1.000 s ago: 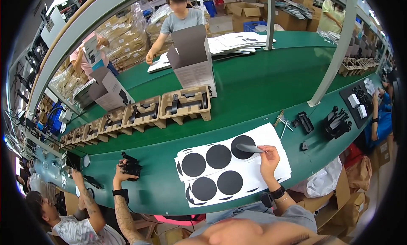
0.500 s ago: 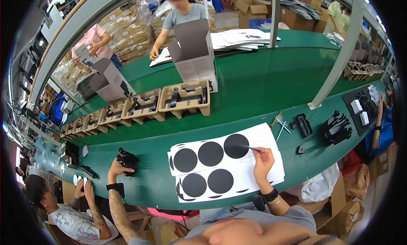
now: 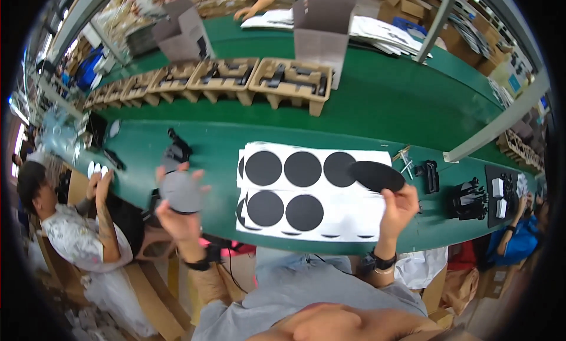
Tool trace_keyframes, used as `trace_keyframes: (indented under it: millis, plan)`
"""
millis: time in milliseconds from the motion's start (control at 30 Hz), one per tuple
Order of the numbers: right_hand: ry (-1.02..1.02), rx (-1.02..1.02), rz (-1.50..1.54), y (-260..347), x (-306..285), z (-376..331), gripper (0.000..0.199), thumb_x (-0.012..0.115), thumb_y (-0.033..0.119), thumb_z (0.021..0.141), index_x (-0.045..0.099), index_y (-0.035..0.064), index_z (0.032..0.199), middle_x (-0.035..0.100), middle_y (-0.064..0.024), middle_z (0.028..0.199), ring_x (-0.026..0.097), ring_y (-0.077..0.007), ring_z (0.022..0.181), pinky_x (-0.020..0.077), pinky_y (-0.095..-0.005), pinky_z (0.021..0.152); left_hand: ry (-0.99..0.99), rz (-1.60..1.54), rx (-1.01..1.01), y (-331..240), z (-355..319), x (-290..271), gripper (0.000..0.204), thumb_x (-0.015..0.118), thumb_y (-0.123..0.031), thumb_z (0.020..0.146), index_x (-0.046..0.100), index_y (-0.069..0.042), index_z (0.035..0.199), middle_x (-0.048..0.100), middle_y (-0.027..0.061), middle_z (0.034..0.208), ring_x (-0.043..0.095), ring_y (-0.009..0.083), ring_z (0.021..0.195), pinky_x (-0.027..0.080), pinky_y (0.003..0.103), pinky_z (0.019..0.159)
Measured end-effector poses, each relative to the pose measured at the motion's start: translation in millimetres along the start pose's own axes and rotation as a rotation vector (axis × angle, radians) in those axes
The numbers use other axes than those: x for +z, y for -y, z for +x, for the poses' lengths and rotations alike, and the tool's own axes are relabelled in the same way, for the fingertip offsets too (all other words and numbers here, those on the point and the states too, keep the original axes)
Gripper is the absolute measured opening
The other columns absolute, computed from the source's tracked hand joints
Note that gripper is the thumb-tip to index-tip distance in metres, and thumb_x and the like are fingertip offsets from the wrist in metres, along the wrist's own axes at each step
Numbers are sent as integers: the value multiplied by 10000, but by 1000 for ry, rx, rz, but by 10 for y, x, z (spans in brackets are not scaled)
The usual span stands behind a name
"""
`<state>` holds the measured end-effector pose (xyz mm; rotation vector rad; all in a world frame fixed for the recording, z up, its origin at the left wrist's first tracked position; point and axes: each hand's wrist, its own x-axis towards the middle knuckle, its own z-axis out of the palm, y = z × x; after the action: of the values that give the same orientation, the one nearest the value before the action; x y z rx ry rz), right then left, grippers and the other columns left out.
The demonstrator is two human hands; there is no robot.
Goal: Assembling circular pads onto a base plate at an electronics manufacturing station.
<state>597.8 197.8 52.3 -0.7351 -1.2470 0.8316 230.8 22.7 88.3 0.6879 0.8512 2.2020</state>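
My right hand [image 3: 398, 208] pinches a thin black round sticker [image 3: 377, 176] by its near edge. The sticker tilts above the white sheet [image 3: 359, 214] and overlaps a black circle at the right end of its far row. Several more black circles [image 3: 303, 212] lie on the sheet in two rows. On the left, my left hand [image 3: 180, 223] has its fingers around a grey round disc-shaped base [image 3: 180, 192], flat face up. Just beyond it is a black jointed device [image 3: 175, 147]; whether it joins the base is hard to tell. Blur softens this hand.
Brown moulded trays [image 3: 289, 84] with black parts line the far ledge. Open boxes [image 3: 321, 40] stand behind them. To the right are a black part [image 3: 429, 176], a cluster of black parts [image 3: 467, 201] and a metal post [image 3: 495, 117]. A co-worker [image 3: 76, 217] sits at left.
My left hand has turned upward, and a grey round face now shows in it. My right hand has moved right, with the black sticker raised and showing broadly. The view has shifted.
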Motion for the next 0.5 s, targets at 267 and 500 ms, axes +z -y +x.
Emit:
trace_keyframes:
  millis: [267, 500]
  plan:
    - [608, 674, 602, 486, 803, 6, 128, 626, -61, 820, 511, -6, 830, 635, -96, 747, 640, -131, 629, 528, -228, 558, 158, -220, -232, 936, -350, 1318, 834, 286, -672, 873, 188, -100, 1472, 361, 309, 1394, 425, 372, 1272, 355, 451, 1043]
    - [626, 726, 659, 466, 774, -67, 111, 630, -46, 818, 525, -12, 830, 637, -97, 750, 641, -135, 623, 534, -234, 548, 237, -143, -171, 945, -416, 1527, 876, 218, -759, 846, 167, -146, 1470, 370, 295, 1378, 504, 485, 1136, 432, 550, 945]
